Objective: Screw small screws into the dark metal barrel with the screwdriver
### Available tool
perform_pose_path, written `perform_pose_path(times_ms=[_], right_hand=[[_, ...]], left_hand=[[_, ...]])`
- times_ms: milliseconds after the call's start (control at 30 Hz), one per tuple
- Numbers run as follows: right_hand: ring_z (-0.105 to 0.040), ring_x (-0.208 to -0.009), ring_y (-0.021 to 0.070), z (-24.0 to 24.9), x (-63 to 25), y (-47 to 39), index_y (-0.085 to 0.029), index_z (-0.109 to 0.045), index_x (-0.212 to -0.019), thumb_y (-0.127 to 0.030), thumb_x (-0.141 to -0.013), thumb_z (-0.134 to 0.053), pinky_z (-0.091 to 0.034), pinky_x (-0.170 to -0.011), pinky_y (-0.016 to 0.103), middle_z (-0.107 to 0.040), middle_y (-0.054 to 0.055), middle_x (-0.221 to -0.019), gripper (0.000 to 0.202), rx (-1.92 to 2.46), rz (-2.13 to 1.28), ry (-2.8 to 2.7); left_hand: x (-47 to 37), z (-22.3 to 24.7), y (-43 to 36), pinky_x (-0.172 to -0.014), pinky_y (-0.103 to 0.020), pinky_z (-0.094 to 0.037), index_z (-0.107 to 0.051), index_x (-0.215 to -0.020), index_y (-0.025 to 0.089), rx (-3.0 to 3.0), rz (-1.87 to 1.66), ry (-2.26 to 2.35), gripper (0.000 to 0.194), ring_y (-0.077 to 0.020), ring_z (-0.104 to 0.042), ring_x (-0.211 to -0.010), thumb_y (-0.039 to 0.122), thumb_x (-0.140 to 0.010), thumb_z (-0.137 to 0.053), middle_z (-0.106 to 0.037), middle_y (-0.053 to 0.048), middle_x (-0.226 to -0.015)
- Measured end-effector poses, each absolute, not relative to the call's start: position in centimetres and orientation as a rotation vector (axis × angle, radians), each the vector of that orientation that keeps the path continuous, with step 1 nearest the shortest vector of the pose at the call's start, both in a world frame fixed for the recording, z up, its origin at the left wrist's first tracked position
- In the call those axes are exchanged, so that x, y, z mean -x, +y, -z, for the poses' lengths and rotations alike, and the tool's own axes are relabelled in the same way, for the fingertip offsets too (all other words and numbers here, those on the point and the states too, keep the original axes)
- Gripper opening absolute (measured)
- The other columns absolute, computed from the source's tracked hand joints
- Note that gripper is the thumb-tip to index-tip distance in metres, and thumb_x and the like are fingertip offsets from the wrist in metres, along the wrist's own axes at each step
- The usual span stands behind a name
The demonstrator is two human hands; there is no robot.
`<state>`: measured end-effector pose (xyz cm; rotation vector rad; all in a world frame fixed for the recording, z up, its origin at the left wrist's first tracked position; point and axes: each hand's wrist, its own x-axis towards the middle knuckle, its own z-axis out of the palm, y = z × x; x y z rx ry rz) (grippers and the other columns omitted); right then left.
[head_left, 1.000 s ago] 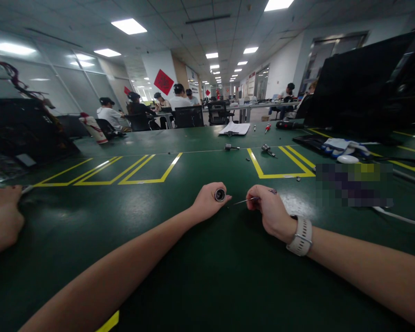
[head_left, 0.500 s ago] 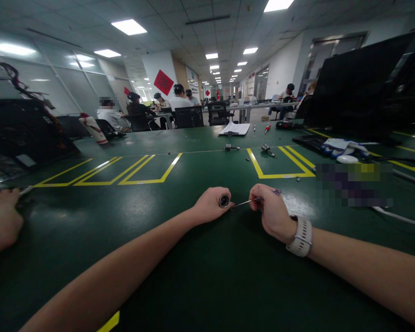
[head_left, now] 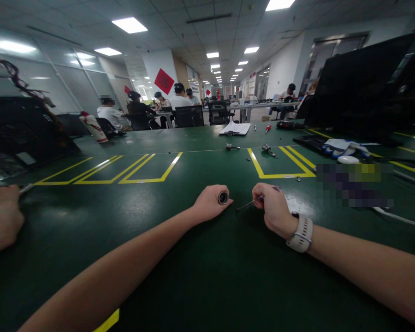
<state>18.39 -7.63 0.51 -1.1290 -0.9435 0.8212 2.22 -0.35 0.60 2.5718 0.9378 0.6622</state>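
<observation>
My left hand (head_left: 207, 204) is closed around a round metal part (head_left: 223, 198), whose hollow ringed end faces up toward me. To its right, my right hand (head_left: 274, 211) pinches a thin tool with a slim metal shaft (head_left: 248, 204) and a bit of purple at the grip. It looks like a small screwdriver, though most of its handle is hidden in the fingers. The shaft's tip points left and down, with a short gap between it and my left hand. Both hands are low over the green table (head_left: 200, 272).
Two metal parts (head_left: 232, 147) (head_left: 269, 150) lie beyond my hands, near yellow tape (head_left: 275, 176). Farther back are a clipboard (head_left: 235, 128), a red screwdriver (head_left: 268, 128) and a dark power tool (head_left: 289, 125). Gloves (head_left: 344, 148) lie right. Another person's hand (head_left: 2, 220) rests at the left edge.
The tool's tip has come away from my left hand as my right hand moved slightly right. My left hand still holds the metal part, shifted very little.
</observation>
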Motion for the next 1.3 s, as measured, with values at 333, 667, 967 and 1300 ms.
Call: perform_pose_path(times_ms=[333, 667, 967, 1300], right_hand=[[-0.033, -0.043, 0.0101, -1.3, -18.4, -8.4, -0.019, -0.042, -0.042, -0.015, -0.06, -0.042, -0.022, -0.041, 0.024, -0.036, -0.004, -0.042, 0.019, 1.151, -0.751, -1.208], [-0.035, -0.05, 0.0118, -1.7, -17.8, -10.2, -0.02, -0.036, -0.051, -0.014, -0.071, -0.039, -0.024, -0.048, 0.026, -0.037, -0.003, -0.051, 0.021, 1.123, -0.488, -1.671], [-0.039, -0.054, 0.0131, -1.7, -17.9, -10.2, -0.021, -0.043, -0.061, -0.02, -0.08, -0.043, -0.032, -0.052, 0.027, -0.041, -0.003, -0.057, 0.019, 0.957, -0.687, -1.456], [-0.046, -0.064, 0.0144, -2.0, -17.1, -10.9, -0.019, -0.052, -0.069, -0.018, -0.083, -0.046, -0.034, -0.06, 0.028, -0.049, 0.0, -0.068, 0.015, 1.067, -0.405, -1.771]], left_hand=[[-2.3, -0.9, -0.6, -0.052, -0.023, -0.034, -0.05, -0.064, 0.016, -2.505, -0.691, 0.86, 0.026, -0.0097, -0.045, -0.057, 0.036, -0.071, -0.065, -0.049, 0.004, -0.061], [-2.3, -1.2, -0.9, -0.051, -0.022, -0.033, -0.053, -0.067, 0.016, -2.562, -0.544, 0.776, 0.026, -0.0099, -0.047, -0.057, 0.039, -0.072, -0.063, -0.052, 0.003, -0.062], [-2.2, -0.8, -0.7, -0.051, -0.023, -0.034, -0.051, -0.065, 0.016, -2.527, -0.64, 0.788, 0.02, -0.01, -0.048, -0.056, 0.031, -0.073, -0.062, -0.052, 0.003, -0.061], [-2.0, -0.5, -0.4, -0.056, -0.024, -0.035, -0.051, -0.067, 0.017, -2.602, -0.727, 0.831, 0.014, -0.0113, -0.047, -0.06, 0.027, -0.072, -0.059, -0.051, 0.003, -0.064]])
